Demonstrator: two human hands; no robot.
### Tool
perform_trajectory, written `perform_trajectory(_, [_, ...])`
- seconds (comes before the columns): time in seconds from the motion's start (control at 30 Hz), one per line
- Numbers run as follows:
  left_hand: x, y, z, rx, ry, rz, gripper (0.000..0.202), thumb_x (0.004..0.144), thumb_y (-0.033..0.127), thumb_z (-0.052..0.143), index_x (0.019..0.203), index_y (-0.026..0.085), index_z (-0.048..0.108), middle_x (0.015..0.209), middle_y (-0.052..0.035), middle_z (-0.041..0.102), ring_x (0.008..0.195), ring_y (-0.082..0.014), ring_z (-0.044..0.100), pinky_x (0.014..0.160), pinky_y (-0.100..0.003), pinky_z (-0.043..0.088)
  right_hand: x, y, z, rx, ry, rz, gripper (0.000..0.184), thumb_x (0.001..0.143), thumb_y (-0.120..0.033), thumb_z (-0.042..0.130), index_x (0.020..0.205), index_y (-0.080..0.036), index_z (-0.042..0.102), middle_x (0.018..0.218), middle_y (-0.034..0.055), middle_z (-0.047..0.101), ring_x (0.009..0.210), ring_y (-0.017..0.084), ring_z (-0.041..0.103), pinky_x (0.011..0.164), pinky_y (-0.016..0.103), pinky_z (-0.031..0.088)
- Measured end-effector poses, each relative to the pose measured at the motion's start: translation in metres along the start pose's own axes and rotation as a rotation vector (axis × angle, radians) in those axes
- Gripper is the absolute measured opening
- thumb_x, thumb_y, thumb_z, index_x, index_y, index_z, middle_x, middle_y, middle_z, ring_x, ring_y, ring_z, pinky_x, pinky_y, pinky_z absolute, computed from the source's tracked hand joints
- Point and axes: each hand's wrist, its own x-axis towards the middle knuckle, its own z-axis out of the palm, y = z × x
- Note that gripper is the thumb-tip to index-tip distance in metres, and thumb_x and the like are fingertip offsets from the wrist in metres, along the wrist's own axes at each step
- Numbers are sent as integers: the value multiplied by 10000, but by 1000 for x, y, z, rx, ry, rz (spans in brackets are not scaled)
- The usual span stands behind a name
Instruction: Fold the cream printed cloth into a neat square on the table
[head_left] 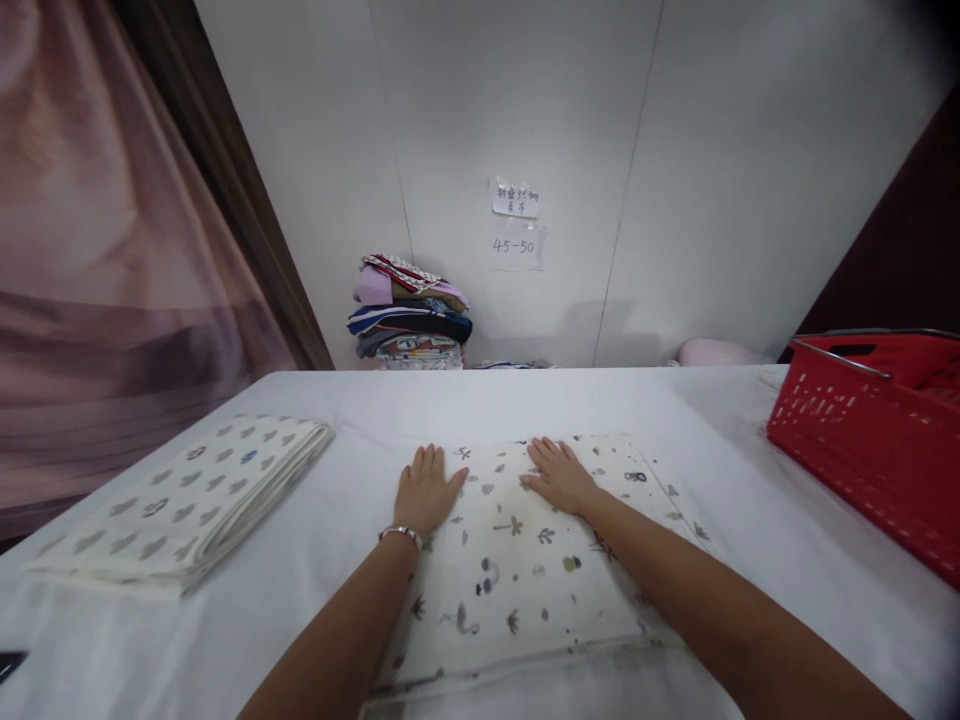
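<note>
A folded cream cloth [517, 570] printed with small plants and animals lies flat on the white table [525, 400] in front of me. My left hand [426, 490] rests flat at the cloth's far left corner, fingers stretched out, with a bracelet on its wrist. Flat on the far edge of the cloth, near its middle, lies my right hand [559, 475] with its fingers spread. Neither hand holds anything.
A second folded patterned cloth [187, 500] lies at the left of the table. A red plastic basket [870, 440] with a metal handle stands at the right edge. Behind the table, a pile of folded clothes [411, 315] leans against the white wall. A curtain hangs at left.
</note>
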Motion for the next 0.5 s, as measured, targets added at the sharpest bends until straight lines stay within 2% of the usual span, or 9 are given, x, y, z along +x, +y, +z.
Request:
perform_trajectory(0.13, [0,0,-3,0,-15,-5,750,818,601,202,1351,84,314,1436,-118,251,1332,-270,161,1037,-441,221,-16,9,-16,-13,-41,6,735,833,-646,122,1392,-184,242,1469,79,155,1346,241,87,1062,451,87])
perform_trajectory(0.27, [2,-1,-2,1,-4,7,752,814,601,201,1349,86,321,1430,-125,263,1330,-275,164,1031,-443,224,-65,50,-27,-148,79,130,731,837,-639,156,1384,-166,266,1461,97,182,1346,241,83,1068,453,48])
perform_trajectory(0.4, [3,-1,-1,6,-3,11,753,809,591,219,1350,78,316,1429,-127,266,1329,-276,164,1026,-448,227,-106,89,-23,-183,89,327,693,846,-616,173,1379,-186,275,1462,86,184,1341,249,112,1050,469,128])
perform_trajectory(0.5, [4,-1,-3,-12,-41,-10,763,805,595,225,1355,73,305,1438,-120,245,1331,-275,156,1033,-448,216,-110,97,-18,-154,58,355,685,847,-601,183,1387,-185,253,1473,69,141,1348,232,74,1048,450,145])
